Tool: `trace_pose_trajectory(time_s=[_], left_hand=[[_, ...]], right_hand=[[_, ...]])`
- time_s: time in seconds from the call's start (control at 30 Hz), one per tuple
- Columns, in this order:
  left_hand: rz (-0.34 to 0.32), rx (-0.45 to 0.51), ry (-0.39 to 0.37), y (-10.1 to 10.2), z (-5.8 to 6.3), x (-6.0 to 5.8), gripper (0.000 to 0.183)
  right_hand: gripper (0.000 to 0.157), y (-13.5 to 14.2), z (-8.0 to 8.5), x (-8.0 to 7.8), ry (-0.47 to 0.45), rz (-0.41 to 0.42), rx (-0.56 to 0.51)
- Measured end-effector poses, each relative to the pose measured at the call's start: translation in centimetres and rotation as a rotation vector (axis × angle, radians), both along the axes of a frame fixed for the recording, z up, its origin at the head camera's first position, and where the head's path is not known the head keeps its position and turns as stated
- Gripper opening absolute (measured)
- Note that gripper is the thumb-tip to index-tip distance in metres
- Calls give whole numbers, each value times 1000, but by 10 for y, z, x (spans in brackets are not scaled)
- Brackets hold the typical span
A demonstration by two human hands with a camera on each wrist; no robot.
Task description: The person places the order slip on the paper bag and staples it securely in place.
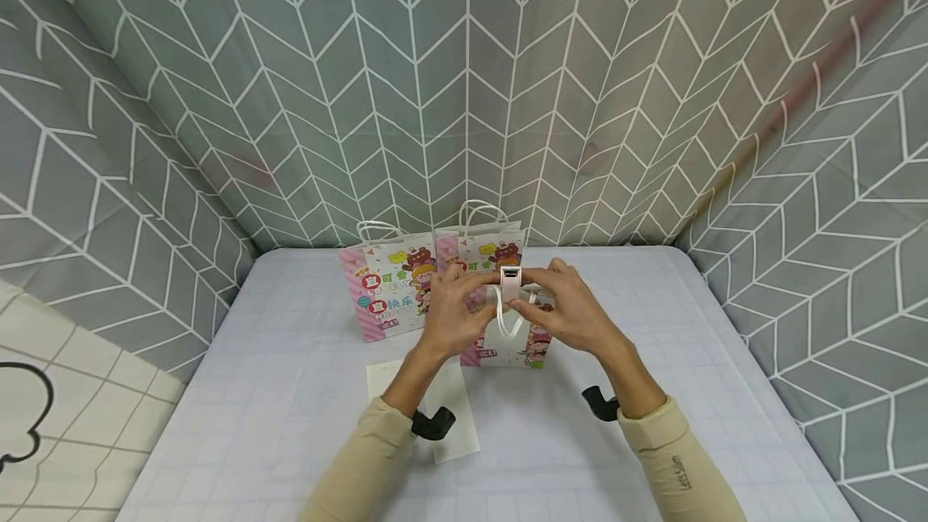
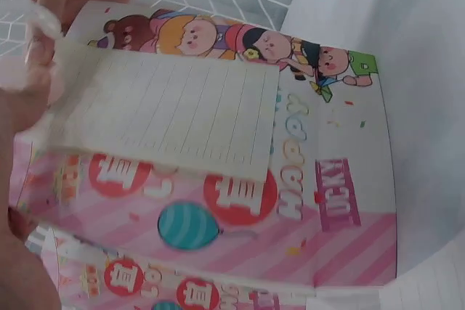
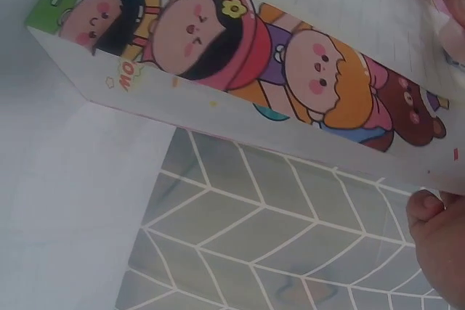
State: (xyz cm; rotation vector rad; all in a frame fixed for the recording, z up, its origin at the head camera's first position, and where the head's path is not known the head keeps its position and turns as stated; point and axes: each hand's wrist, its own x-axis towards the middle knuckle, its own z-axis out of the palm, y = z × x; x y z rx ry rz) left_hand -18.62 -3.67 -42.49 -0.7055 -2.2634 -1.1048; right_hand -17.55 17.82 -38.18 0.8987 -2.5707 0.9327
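I see the L hand [image 1: 453,308] and the R hand [image 1: 573,308] meeting at the centre of the head frame, over the upper edge of the front bag [image 1: 507,358]. Btw. them is a small pale pink device [image 1: 511,286] w/ a dark slot at its top. The R hand pinches this device: index finger at the upper side, thumb lower at its front. The L hand grasps the bag's upper edge; its index finger reaches the device's left side. White handles [image 1: 500,319] hang in a loop just below.

In the left-wrist frame, lined paper [image 2: 167,107] lies flat against the bag's printed front, upper left of centre; how it is fixed, I can't tell.

Two more printed bags stand behind, the left one [image 1: 377,296] left of centre and the right one [image 1: 471,252] partly covered by the hands. White paper [image 1: 453,425] lies on the table [image 1: 290,425], lower centre, near the L forearm. Beige sleeves [image 1: 370,457] cover both forearms. A grey curtain w/ white zigzag lines [image 1: 464,103] fills the upper part.
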Motion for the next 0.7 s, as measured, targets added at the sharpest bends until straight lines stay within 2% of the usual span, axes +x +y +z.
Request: trace_pose_trajectory(time_s=[0.13, 0.23, 0.7], left_hand=[[98, -2, 69, 7, 0, 2, 37], [141, 7, 89, 10, 0, 4, 37], [191, 35, 56, 15, 1, 7, 43]], right_hand=[[39, -1, -2, 0, 27, -2, -11], [38, -1, -3, 0, 27, -4, -22], [33, -1, -6, -1, 37, 0, -43]])
